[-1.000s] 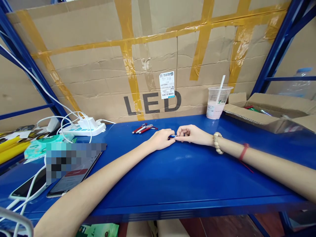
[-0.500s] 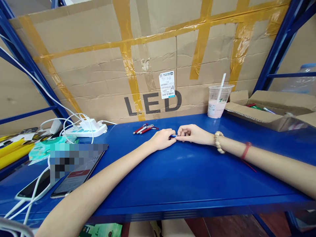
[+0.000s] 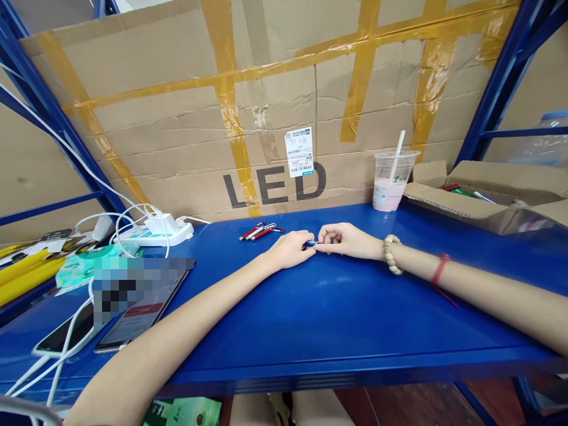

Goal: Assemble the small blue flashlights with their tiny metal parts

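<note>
Blue and slim, one small rod [image 3: 310,243] sits between two hands, low over the middle of the worktop [image 3: 284,319]; their fingers hide most of it from me. The left hand [image 3: 290,249] grips one end, and the right hand [image 3: 344,241] pinches the other with curled fingers. Just behind the left hand lie three slim clip-topped pieces [image 3: 266,233], two red and one silver. Further left are two phones [image 3: 142,322], the left forearm overlapping the larger, and one white power strip [image 3: 177,235]. To the right stand one plastic cup [image 3: 387,192] with one straw and, beside it, one open carton [image 3: 465,207]. One big cardboard panel [image 3: 177,136] closes off the back.
</note>
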The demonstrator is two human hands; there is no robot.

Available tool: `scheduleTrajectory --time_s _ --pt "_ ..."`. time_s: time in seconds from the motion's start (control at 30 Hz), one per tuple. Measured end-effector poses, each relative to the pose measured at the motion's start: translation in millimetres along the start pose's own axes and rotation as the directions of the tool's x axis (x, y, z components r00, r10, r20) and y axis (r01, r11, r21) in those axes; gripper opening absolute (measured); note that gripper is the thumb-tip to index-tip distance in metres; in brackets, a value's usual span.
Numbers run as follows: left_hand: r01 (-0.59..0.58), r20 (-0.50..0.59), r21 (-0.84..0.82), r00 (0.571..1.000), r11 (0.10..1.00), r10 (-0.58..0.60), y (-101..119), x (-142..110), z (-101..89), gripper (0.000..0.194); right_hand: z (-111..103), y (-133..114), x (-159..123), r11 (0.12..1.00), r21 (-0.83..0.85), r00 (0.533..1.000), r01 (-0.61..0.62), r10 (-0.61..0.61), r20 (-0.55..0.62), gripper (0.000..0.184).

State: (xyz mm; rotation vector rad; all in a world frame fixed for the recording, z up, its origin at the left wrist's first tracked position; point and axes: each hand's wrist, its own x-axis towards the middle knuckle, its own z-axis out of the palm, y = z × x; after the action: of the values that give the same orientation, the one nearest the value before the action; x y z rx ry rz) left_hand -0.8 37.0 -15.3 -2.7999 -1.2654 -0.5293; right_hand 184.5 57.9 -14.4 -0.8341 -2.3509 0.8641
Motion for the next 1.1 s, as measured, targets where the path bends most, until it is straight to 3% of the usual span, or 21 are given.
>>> scheduleTrajectory --time_s 1.1 --pt "0.007 0.006 -0.001 1.0 1.0 -0.007 1.3 -0.6 -1.0 0.013 0.2 0.8 0.1 0.999 -0.054 1.0 0.006 -0.006 -0.005 0.033"
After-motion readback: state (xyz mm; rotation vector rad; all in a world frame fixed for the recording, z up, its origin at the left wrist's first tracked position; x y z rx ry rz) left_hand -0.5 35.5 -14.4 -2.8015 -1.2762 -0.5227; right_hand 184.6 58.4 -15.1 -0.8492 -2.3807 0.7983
